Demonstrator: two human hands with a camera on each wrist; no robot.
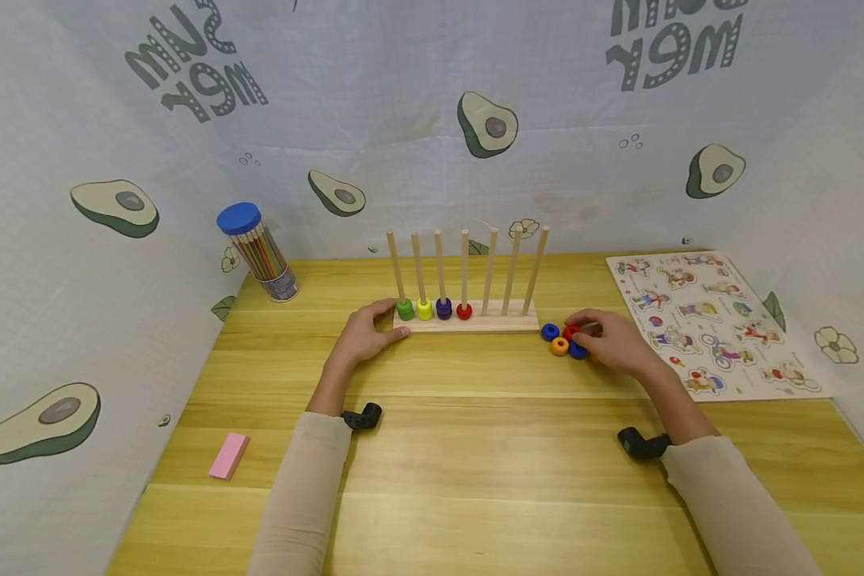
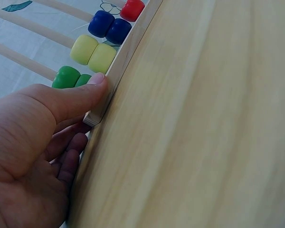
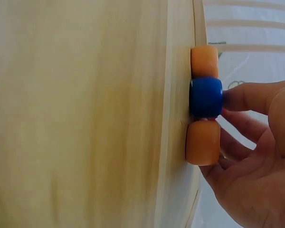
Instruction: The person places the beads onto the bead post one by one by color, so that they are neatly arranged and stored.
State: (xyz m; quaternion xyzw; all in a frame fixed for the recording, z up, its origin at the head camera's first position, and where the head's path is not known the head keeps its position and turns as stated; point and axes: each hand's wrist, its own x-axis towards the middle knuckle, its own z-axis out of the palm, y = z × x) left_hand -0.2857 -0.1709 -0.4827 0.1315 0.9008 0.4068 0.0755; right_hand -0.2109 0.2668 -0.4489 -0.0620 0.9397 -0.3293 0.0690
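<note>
A wooden peg stand [image 1: 504,323] with several upright rods stands at the table's back. From the left, its rods bear two green beads [image 1: 404,310], two yellow beads [image 1: 424,310], two dark blue beads [image 1: 443,309] and one red bead [image 1: 464,312]. My left hand [image 1: 363,334] grips the stand's left end, thumb on the front edge. Right of the stand, my right hand [image 1: 614,342] pinches a loose red bead [image 1: 570,330], mostly hidden in the right wrist view. Around it lie blue beads [image 3: 206,97] and orange beads [image 3: 203,142].
A picture puzzle board [image 1: 720,320] lies at the right, close to my right hand. A jar of colored sticks with a blue lid [image 1: 239,218] stands at the back left. The pink block [image 1: 229,456] lies at the front left. Printed cloth [image 1: 418,120] hangs behind the table.
</note>
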